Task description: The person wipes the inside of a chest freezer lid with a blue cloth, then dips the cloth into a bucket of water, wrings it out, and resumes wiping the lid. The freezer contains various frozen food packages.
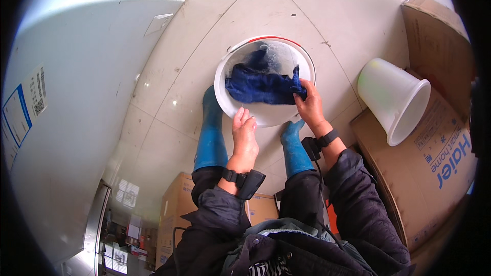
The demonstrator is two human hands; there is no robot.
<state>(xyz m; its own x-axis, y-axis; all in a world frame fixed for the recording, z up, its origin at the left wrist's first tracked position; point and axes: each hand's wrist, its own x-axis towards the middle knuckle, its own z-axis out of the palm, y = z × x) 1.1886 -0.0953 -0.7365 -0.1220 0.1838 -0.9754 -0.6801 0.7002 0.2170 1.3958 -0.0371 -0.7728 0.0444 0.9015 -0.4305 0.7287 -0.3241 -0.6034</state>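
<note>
A white bucket [227,108] stands on the tiled floor between my blue rubber boots, with soapy water inside. A dark blue cloth [261,86], perhaps a garment, hangs across its opening, and part of it dips into the water at the far side. My right hand [310,103] pinches one end of this cloth at the bucket's right rim. At the near rim, my left hand [244,130] holds nothing, palm turned up and fingers slightly apart.
On the left a large white appliance [84,65] with labels rises beside me. A translucent white bucket [395,99] lies tipped over on a Haier cardboard box [418,168] at the right. Another carton [433,38] stands behind it. More cardboard boxes [176,214] are near my legs.
</note>
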